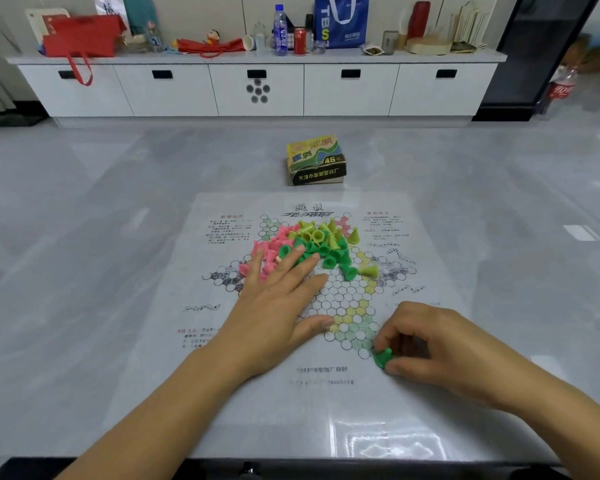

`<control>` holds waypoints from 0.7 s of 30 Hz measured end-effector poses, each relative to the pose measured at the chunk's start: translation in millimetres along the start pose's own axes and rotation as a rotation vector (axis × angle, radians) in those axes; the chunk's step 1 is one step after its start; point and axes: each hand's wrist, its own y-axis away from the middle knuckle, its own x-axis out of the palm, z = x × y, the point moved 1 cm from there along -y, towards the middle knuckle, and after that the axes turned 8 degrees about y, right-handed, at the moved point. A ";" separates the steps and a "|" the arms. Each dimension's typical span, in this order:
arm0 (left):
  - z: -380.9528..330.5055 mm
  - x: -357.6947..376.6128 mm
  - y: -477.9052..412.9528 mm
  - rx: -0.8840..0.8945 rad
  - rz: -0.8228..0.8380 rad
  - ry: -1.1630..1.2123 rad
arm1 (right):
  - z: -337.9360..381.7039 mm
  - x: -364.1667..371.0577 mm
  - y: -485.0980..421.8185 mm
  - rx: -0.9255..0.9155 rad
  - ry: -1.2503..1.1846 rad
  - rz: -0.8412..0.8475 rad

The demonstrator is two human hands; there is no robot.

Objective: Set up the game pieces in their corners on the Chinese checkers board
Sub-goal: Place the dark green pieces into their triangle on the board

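Masking much of one green piece, grip of right hand.

Right hand pinches green piece over board.

The left grip and right grip are bare hands, nails short. The left forearm and right forearm are bare too.

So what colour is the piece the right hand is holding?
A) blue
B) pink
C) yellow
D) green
D: the right hand pinches a green piece at the near corner of the board.
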 end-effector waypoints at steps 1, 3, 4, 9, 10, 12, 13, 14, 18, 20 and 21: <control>0.5 0.2 0.1 -0.004 -0.001 0.000 | 0.1 0.2 -0.2 -0.005 0.002 0.010; 1.1 0.1 -0.5 -0.011 -0.007 0.015 | -0.9 -0.2 -0.8 -0.006 0.003 0.048; 0.8 -0.4 -0.6 -0.011 -0.009 0.022 | -1.1 -1.4 -1.3 -0.005 -0.006 0.073; 1.1 2.7 0.4 -0.006 0.005 0.002 | -6.2 -16.8 -12.5 0.093 -0.222 -0.070; 0.9 3.2 0.4 0.001 0.004 0.007 | -9.6 -17.4 -17.3 0.111 -0.191 -0.153; -0.6 2.8 0.0 0.007 0.006 0.020 | -14.9 -15.0 -28.8 0.119 -0.060 -0.293; -0.8 3.3 0.3 0.011 0.007 0.023 | -15.2 -12.7 -34.9 0.116 -0.003 -0.337; -0.9 3.4 0.5 0.015 0.005 0.028 | -14.9 -10.1 -41.3 0.109 0.041 -0.370; 0.5 4.4 1.2 0.046 -0.010 0.046 | -7.4 0.2 -65.5 0.073 0.280 -0.489; 1.4 5.5 1.1 0.056 -0.027 0.059 | -4.4 5.0 -75.5 0.079 0.388 -0.490; 1.3 5.5 0.9 0.064 -0.036 0.069 | -3.0 6.4 -79.0 0.097 0.407 -0.463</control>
